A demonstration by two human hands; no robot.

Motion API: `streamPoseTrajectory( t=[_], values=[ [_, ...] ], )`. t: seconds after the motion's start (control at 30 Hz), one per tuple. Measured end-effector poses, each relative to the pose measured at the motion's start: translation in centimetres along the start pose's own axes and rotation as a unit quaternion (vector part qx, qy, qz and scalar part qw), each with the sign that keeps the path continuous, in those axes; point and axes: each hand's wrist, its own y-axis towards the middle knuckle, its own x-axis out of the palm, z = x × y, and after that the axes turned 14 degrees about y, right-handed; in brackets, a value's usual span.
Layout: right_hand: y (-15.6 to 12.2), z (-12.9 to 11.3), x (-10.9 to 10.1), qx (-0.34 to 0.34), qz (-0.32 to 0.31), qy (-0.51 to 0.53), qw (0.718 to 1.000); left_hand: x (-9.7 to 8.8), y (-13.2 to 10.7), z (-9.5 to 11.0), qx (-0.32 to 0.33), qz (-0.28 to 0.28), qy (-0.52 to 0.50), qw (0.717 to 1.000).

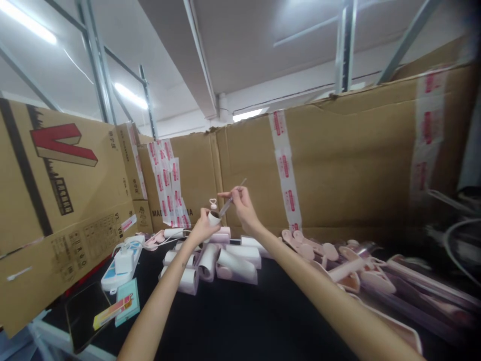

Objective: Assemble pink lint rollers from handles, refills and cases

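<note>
Warehouse packing station: taped cardboard cartons (pixel 338 165), steel racking (pixel 95 65), piled pink parts (pixel 338 260).

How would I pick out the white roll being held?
Look at the black table before the cardboard wall. Above the pile of white rolls, the left hand holds one roll up, alone topped by a heart-shaped loop.

We read a large red "V" on the left cardboard box (pixel 75 195), and "MAD" low on the rear cardboard box (pixel 197 165), cut off by tape strips (pixel 167 188). Their red print is too blurred to read.
</note>
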Motion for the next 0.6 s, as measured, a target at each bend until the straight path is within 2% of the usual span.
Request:
streamPoseTrajectory(
  t=[0.13,0.33,0.47,0.6],
  values=[
    [-0.4,2.4,0.6,0.045,-0.029,0.011,0.999,2.1,1.8,0.3,0.005,0.058,-0.115,0.992],
    [-3.6,5.8,-1.0,0.179,-0.095,-0.063,0.977,4.5,3.3,-0.1,-0.044,0.152,-0.251,0.955],
    [-4.7,6.8,-0.9,0.231,-0.133,-0.159,0.951,4.6,4.0,0.1,-0.07,0.204,-0.302,0.929],
    [-4.2,7.1,0.0,0.237,-0.126,-0.218,0.938,3.8,5.0,0.5,-0.067,0.222,-0.291,0.928]
  ],
)
